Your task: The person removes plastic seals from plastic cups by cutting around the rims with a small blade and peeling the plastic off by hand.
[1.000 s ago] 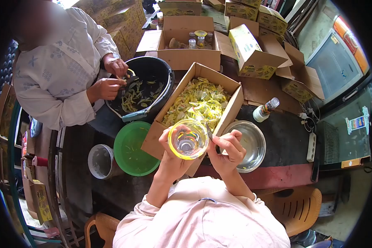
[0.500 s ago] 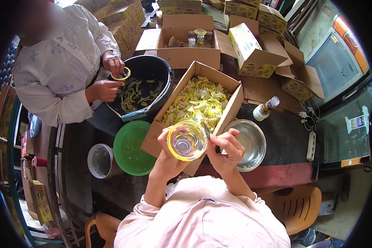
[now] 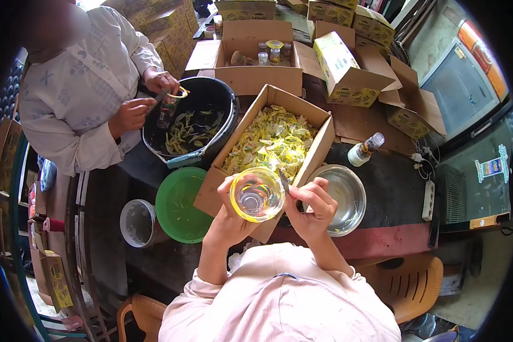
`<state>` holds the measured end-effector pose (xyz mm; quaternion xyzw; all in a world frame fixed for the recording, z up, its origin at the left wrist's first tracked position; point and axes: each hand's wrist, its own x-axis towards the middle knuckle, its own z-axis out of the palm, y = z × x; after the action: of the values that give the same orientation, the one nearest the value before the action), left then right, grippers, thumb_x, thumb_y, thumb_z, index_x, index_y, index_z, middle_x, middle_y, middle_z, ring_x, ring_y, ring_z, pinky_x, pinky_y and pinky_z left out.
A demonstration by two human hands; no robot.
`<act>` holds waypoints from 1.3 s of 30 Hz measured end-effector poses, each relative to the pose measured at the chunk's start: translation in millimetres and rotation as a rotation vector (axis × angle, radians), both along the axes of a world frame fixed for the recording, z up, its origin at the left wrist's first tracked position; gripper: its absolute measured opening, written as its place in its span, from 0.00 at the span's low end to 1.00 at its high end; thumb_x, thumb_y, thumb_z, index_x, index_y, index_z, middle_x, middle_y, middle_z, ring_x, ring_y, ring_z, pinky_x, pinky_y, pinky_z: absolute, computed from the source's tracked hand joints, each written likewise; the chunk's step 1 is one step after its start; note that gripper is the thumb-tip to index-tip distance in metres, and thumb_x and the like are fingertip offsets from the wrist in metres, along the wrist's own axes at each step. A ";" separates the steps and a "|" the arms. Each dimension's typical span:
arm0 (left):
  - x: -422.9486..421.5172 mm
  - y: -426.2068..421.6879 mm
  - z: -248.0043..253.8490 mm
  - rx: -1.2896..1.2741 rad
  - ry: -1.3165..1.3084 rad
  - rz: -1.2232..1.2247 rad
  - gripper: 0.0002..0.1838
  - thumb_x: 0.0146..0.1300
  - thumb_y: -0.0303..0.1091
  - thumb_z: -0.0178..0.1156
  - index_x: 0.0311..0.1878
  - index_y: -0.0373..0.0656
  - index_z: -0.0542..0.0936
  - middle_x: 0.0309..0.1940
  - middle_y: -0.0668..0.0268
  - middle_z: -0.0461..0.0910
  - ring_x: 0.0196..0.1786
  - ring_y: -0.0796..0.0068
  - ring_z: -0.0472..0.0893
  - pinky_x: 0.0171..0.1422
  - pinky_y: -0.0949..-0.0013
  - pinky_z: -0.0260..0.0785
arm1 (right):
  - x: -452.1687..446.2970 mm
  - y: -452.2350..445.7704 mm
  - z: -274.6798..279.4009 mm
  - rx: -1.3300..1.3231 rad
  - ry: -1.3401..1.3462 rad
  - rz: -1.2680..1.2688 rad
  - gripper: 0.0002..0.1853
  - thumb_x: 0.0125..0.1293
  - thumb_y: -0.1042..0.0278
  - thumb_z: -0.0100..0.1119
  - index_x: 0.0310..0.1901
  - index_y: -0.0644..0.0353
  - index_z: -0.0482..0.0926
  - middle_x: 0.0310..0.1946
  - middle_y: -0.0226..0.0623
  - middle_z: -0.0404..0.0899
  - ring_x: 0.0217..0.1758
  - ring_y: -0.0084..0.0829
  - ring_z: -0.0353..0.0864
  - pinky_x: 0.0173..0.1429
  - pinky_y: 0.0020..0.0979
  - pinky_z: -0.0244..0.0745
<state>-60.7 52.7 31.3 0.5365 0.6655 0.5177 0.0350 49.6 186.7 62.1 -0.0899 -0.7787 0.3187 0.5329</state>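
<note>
Near carton (image 3: 211, 192), transparent cup (image 3: 258, 195) within curled left grip (image 3: 232, 220); knife (image 3: 284, 180) pinched in right grip (image 3: 313, 212)

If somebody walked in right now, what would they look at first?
Probably the clear cup with the bright yellow rim, front and centre, held in the left hand while the right hand holds a thin dark blade beside it. Just beyond it, a cardboard box brims with yellow scraps, and a green basin glows to its left.
</note>
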 end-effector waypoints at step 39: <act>-3.7 13.5 -10.1 0.024 -0.258 -0.199 0.43 0.34 0.31 0.77 0.57 0.40 0.65 0.53 0.61 0.58 0.59 0.65 0.65 0.57 0.66 0.71 | 0.0 17.1 3.4 -0.080 -0.016 0.124 0.10 0.43 0.80 0.67 0.29 0.56 0.82 0.18 0.27 0.77 0.20 0.23 0.72 0.35 0.25 0.59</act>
<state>-64.4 66.2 21.2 0.5292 0.5929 0.5842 0.1648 49.6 203.8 65.5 -0.0652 -0.7738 0.3811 0.5018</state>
